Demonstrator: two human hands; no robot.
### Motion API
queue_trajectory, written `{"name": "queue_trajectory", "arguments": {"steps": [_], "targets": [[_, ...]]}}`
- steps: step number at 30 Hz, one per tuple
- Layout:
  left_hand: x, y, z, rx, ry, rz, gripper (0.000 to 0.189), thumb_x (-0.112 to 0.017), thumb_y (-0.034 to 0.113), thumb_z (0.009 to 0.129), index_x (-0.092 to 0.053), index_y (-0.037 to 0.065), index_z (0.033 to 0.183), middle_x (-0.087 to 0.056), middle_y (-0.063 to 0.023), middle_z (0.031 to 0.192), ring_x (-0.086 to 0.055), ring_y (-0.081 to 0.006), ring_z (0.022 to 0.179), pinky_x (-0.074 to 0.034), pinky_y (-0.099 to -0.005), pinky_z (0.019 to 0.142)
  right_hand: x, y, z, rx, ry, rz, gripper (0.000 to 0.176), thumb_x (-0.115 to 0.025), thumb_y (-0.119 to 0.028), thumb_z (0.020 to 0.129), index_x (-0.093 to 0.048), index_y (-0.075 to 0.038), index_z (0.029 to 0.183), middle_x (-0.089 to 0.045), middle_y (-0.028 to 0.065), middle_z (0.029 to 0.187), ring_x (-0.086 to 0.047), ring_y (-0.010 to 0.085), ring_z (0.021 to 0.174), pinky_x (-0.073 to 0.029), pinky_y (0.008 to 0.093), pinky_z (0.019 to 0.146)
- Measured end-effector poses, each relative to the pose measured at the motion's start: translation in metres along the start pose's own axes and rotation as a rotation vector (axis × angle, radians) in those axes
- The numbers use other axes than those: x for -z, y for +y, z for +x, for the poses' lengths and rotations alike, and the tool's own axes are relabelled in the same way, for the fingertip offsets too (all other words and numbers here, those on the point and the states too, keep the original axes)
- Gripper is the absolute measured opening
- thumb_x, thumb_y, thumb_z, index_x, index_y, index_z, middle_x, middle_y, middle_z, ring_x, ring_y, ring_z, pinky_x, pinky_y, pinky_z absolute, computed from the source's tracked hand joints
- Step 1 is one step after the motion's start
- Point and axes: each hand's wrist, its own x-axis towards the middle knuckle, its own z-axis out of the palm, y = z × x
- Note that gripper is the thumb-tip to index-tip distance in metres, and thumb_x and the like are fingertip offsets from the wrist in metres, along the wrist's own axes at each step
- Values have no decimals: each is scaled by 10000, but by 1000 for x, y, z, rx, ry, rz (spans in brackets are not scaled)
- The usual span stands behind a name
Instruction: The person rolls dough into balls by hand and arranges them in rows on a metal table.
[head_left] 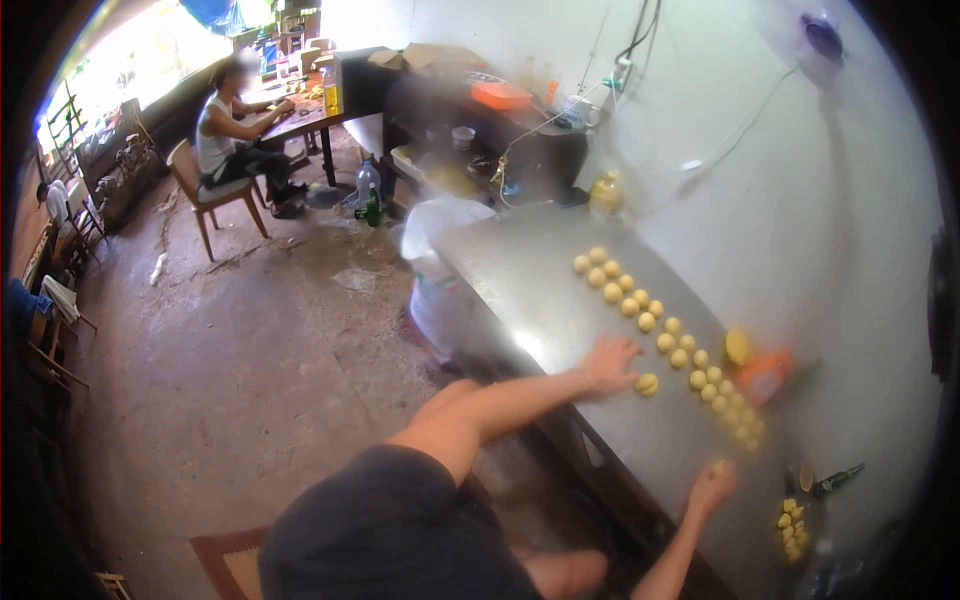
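My left hand [608, 366] hovers over the metal tabletop with its fingers apart and nothing in them. Just beside its fingertips lie two yellow dough balls [647, 384] pressed close together. Nearer the table's front edge, the fingers of my right hand [711, 487] are closed on a small yellow dough ball [718, 467], partly covered by them. Beyond both hands, smooth dough balls [680, 357] run in a long double row along the table. A pile of rougher dough pieces [790, 530] sits at the lower right.
Along the wall side of the table [540, 260] are an orange packet [765, 378], a yellow item [737, 345] and a green bottle [838, 480]. A white bin [440, 290] stands at the table's end. Another person [225, 130] sits at a far table.
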Motion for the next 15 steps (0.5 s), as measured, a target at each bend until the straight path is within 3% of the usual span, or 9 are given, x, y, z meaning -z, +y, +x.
{"name": "queue_trajectory", "arguments": {"steps": [2,3,6,9,11,12,15], "targets": [[1,40,-7,-35,-151,45,577,-627,445,975,-593,40,1386,-624,-210,1310,-526,-390,1353,-232,-655,1251,0,-46,-6,0,-114,45,446,-688,-192,972,-629,25,1357,-653,253,1359,-601,434,1284,-459,515,1133],[-7,46,-9,-69,-122,51,578,-651,432,963,-597,46,1391,-633,-204,1297,-543,-383,1327,-280,-626,1214,0,-66,-9,3,-169,67,466,-687,-200,975,-628,27,1377,-648,251,1386,-591,427,1313,-445,508,1162],[-37,60,-10,-148,-66,63,565,-691,390,948,-601,46,1387,-648,-189,1262,-574,-366,1270,-377,-556,1133,-14,-107,-20,165,-29,96,482,-745,-172,907,-645,43,1327,-643,262,1354,-595,433,1290,-449,529,1148],[-56,61,-4,-166,-69,47,513,-681,344,959,-593,27,1353,-646,-180,1235,-568,-353,1255,-393,-520,1102,-12,-129,-22,106,-3,174,488,-739,-151,891,-648,34,1333,-645,258,1345,-597,431,1276,-437,524,1159],[-47,68,-5,-147,-90,10,486,-694,315,951,-596,34,1335,-649,-171,1219,-572,-340,1238,-414,-488,1062,-9,-118,-18,64,-46,190,445,-729,-149,884,-669,12,1294,-655,244,1304,-606,442,1240,-471,522,1094],[-54,61,-1,-141,-56,-25,436,-722,288,900,-640,52,1258,-675,-173,1158,-594,-349,1207,-432,-494,1035,-8,-108,-20,42,-70,196,425,-725,-148,880,-680,1,1275,-661,237,1283,-610,448,1223,-489,521,1062],[-7,48,1,-125,-70,11,408,-726,328,890,-698,84,1215,-699,-168,1104,-631,-345,1151,-452,-483,1006,9,-72,-29,136,49,222,406,-701,-72,816,-674,-6,1216,-643,229,1179,-600,453,1159,-493,528,1010]]}}
